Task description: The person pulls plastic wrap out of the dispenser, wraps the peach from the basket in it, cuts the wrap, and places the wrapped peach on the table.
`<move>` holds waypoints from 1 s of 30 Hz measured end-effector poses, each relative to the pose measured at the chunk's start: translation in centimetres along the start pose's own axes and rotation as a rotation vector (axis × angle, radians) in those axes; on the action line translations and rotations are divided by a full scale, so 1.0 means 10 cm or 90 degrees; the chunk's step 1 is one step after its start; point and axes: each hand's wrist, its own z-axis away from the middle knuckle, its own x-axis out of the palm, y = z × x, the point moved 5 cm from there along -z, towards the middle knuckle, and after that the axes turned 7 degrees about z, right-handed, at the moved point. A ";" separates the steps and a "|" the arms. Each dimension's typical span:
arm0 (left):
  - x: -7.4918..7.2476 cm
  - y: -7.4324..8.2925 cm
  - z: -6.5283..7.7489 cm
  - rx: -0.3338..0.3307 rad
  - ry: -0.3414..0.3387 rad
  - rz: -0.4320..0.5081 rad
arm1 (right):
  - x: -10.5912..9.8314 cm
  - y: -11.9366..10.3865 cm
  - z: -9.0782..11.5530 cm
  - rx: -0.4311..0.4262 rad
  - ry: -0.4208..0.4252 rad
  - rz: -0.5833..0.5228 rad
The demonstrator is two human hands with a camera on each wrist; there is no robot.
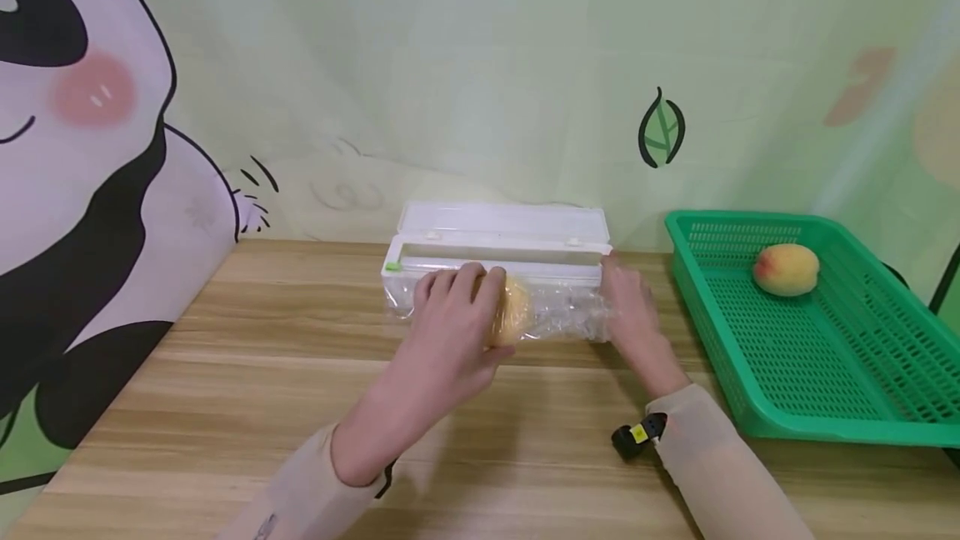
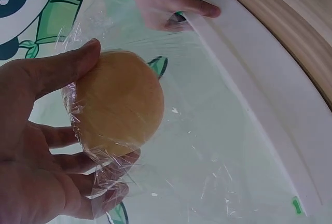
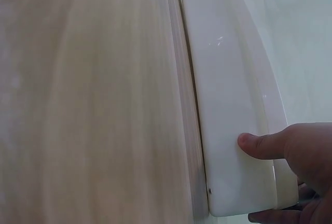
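While my left hand [image 1: 457,307] cups the fruit [image 2: 119,105] under the film [image 2: 207,146] just before the dispenser [image 1: 495,252], my right hand [image 1: 626,302] pinches its end; I'd keep the film taut and that box pinned.

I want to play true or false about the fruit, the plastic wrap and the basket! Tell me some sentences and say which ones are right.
1. The left hand holds a yellow fruit covered in plastic wrap. True.
2. The green basket has three fruits in it. False: only one fruit lies in it.
3. The right hand touches the end of the white wrap box. True.
4. The wrap box's lid is closed. False: it stands open.
5. The basket sits on the left side of the table. False: it sits on the right.
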 end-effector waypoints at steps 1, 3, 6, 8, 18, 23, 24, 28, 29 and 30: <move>-0.01 0.01 0.01 0.000 0.000 -0.001 | 0.01 0.00 -0.01 0.003 -0.002 0.004; -0.02 0.02 0.03 0.004 0.001 -0.003 | 0.02 0.00 -0.02 0.009 -0.007 0.012; -0.04 0.05 0.05 0.009 -0.001 -0.007 | 0.03 0.00 -0.03 0.025 -0.022 0.008; -0.04 0.06 0.06 0.011 -0.008 -0.011 | 0.04 0.01 -0.03 0.040 -0.041 -0.014; 0.02 0.09 0.13 0.007 -0.072 -0.006 | 0.06 0.01 0.00 0.077 -0.083 -0.076; 0.13 0.06 0.17 -0.009 -0.112 -0.014 | 0.07 0.00 0.01 0.096 -0.084 -0.085; 0.15 0.05 0.18 -0.014 -0.121 -0.015 | 0.07 0.00 0.01 0.097 -0.084 -0.086; 0.25 0.02 0.21 -0.029 -0.150 -0.013 | 0.07 -0.01 0.00 0.092 -0.082 -0.082; 0.26 0.01 0.21 -0.030 -0.153 -0.013 | 0.07 -0.01 0.00 0.089 -0.082 -0.080; 0.28 0.00 0.22 -0.033 -0.158 -0.012 | 0.07 -0.01 -0.01 0.086 -0.082 -0.078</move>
